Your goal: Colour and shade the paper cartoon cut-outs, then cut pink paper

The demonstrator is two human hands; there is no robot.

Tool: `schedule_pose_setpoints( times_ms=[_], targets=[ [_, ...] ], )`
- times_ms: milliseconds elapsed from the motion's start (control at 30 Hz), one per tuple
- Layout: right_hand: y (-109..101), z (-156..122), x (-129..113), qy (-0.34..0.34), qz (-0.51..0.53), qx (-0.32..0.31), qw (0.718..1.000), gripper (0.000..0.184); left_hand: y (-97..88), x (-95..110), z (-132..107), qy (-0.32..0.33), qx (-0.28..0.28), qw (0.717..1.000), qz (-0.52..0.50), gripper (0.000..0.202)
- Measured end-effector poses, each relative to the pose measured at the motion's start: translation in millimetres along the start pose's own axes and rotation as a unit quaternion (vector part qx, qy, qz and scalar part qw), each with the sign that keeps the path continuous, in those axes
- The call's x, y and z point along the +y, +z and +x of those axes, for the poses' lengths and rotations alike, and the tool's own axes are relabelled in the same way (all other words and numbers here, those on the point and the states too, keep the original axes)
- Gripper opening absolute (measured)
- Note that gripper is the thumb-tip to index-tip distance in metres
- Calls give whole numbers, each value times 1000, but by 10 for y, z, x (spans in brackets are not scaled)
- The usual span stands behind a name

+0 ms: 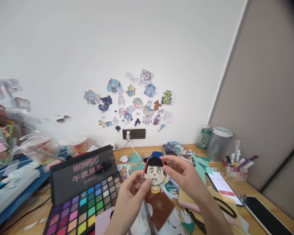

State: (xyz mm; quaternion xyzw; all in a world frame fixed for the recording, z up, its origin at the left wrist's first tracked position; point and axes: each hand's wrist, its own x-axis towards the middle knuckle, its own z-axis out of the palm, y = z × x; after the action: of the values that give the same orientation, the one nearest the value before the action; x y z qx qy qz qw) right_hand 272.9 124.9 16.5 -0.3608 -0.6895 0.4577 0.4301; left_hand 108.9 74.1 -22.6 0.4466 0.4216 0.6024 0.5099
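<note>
Between my two hands is a flat paper cutout (155, 164) of a cartoon child, held upright with its drawn face toward me. Black hair buns, red ribbons and a yellow neck ring show on it. My left hand (133, 192) pinches its lower left side, thumb in front. At its upper right edge, the thumb and fingers of my right hand (182, 169) close on it. Below the cutout lies a brown square of paper (160, 209), with a brown stick-like tool (149, 217) beside it. Paper scraps (134, 158) in green and other colours spread behind my hands.
An open eyeshadow palette (84, 192) stands on the left. To the right lie a lit phone (225, 189), a dark-screened device (268, 213) and a black loop (225, 207). A green bottle (204, 137) and clear tub (219, 143) stand behind. Stickers (114, 85) cover the wall above a socket (134, 133).
</note>
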Motion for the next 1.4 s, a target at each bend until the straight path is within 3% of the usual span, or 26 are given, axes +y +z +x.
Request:
schedule_pose_setpoints(
  times_ms=[100, 300, 567, 733, 1033, 1233, 1400],
  targets=[
    [20, -7, 1, 8, -14, -10, 1000, 26, -51, 28, 30, 13, 43, 999, 17, 36],
    [54, -6, -23, 13, -47, 4, 999, 24, -99, 36, 34, 20, 48, 997, 47, 36],
    [40, -5, -49, -3, -68, 3, 998, 25, -129, 24, 13, 100, 115, 978, 145, 25],
    [21, -27, -125, -8, -57, 7, 998, 24, -125, 53, 3, 160, 115, 958, 208, 19],
    [-8, -39, -138, -4, -58, 26, 998, 22, -142, 147, -86, 201, 120, 954, 187, 17],
    [1, -33, -105, -6, -53, 25, 998, 23, -180, 189, -108, 165, 160, 972, 41, 26],
    [20, -14, -64, -15, -37, 31, 999, 22, -195, 226, -48, 65, 96, 990, 86, 28]
  ],
)
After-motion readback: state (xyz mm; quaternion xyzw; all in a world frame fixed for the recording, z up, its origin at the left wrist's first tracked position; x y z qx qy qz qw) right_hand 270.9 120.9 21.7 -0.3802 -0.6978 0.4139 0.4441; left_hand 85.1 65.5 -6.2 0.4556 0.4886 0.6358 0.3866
